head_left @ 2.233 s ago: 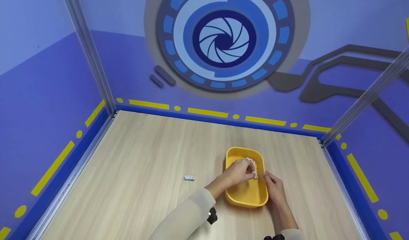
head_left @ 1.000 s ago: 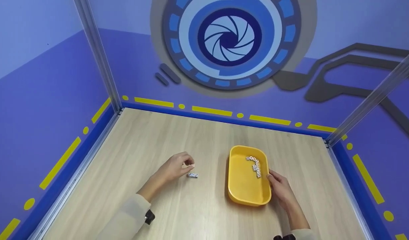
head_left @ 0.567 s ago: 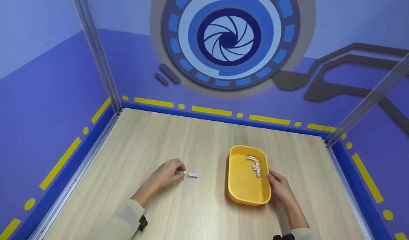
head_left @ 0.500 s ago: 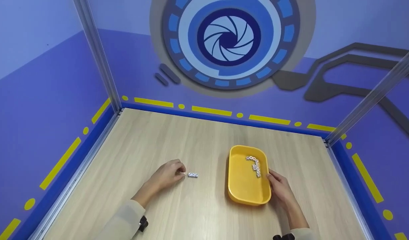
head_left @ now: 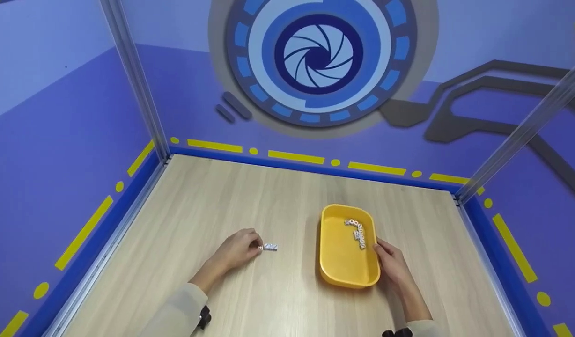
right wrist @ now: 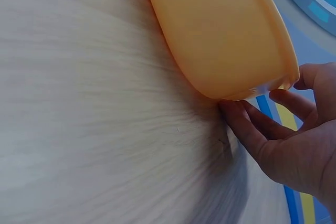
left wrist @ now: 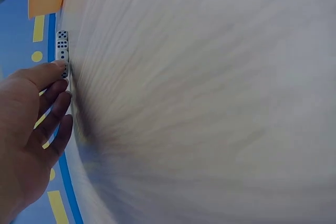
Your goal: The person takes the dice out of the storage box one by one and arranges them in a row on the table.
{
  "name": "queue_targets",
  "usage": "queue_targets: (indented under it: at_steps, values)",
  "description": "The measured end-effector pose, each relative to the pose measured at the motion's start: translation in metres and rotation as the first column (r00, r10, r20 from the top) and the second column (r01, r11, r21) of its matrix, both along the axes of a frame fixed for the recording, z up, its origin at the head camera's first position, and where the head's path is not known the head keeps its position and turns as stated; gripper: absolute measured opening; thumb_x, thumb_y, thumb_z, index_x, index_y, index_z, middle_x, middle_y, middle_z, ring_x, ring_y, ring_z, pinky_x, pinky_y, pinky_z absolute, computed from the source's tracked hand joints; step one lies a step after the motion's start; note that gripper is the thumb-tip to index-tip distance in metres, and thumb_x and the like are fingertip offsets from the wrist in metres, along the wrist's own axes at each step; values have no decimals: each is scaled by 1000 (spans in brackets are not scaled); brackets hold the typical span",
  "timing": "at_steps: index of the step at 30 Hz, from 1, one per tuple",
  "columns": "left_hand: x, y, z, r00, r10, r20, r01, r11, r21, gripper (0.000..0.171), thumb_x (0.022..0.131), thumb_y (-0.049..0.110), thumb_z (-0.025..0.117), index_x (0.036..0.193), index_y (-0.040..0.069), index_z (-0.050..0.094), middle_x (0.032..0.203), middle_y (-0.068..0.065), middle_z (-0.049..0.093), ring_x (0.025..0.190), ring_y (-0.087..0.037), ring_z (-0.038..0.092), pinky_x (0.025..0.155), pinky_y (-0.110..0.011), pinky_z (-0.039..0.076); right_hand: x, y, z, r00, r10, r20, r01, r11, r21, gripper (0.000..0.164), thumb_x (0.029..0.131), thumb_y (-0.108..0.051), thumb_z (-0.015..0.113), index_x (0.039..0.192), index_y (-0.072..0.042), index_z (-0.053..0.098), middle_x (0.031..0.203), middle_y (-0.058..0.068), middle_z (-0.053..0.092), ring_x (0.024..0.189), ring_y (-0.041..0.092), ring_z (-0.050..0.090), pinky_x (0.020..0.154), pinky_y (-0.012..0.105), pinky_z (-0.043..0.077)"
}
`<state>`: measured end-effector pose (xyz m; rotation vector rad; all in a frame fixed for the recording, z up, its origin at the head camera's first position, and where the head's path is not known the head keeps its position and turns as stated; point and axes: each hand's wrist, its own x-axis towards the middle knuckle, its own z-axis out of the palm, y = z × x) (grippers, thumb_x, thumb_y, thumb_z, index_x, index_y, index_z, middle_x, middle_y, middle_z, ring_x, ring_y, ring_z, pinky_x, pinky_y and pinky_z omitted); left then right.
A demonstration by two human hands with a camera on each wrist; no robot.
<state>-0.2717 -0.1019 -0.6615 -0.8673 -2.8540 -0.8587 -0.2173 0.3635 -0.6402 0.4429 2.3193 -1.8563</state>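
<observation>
On the wooden table my left hand pinches a white die between thumb and fingers. That die stands at the end of a short row of dice, lined up with it. Dark pips show on the row of dice in the left wrist view. To the right is a yellow plastic box, with several white dice lying in a bent line along its right side. My right hand holds the box's right side, thumb at the rim and fingers against the outer wall.
The light wooden tabletop is bounded by blue printed walls at the back and both sides. Metal posts stand at the back corners. Between the row of dice and the box lies bare wood.
My left hand has come from inside the box back to the left, then brought a die to the left end of the row. The right hand stays on the box.
</observation>
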Motion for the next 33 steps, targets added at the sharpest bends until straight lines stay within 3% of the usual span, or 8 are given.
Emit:
queue_targets:
  at_steps: [10, 23, 33]
  values:
    - [-1, 4, -2, 1000, 15, 10, -14, 1000, -27, 10, 93, 24, 70, 100, 18, 72, 93, 8, 60, 82, -7, 54, 73, -28, 49, 0, -2, -2, 1000, 0, 7, 0, 999, -33, 54, 105, -33, 47, 154, -14, 34, 149, 14, 46, 126, 27, 55, 97, 36, 51]
    - [-2, 6, -1, 1000, 11, 16, -11, 1000, -12, 10, 92, 23, 71, 99, 17, 72, 92, 6, 60, 82, -10, 56, 72, -29, 49, 1, 0, -3, 1000, 7, 7, -7, 1000, 27, 56, 105, -37, 46, 155, -15, 32, 152, 13, 43, 127, 25, 54, 100, 37, 48]
    - [-2, 5, -1, 999, -5, 39, 5, 1000, 5, 11, 92, 21, 71, 101, 15, 72, 94, 5, 61, 84, -12, 58, 73, -28, 50, 2, -1, -4, 1000, -8, 13, 8, 1000, 2, 54, 105, -36, 46, 154, -15, 36, 149, 14, 46, 122, 26, 57, 97, 36, 51]
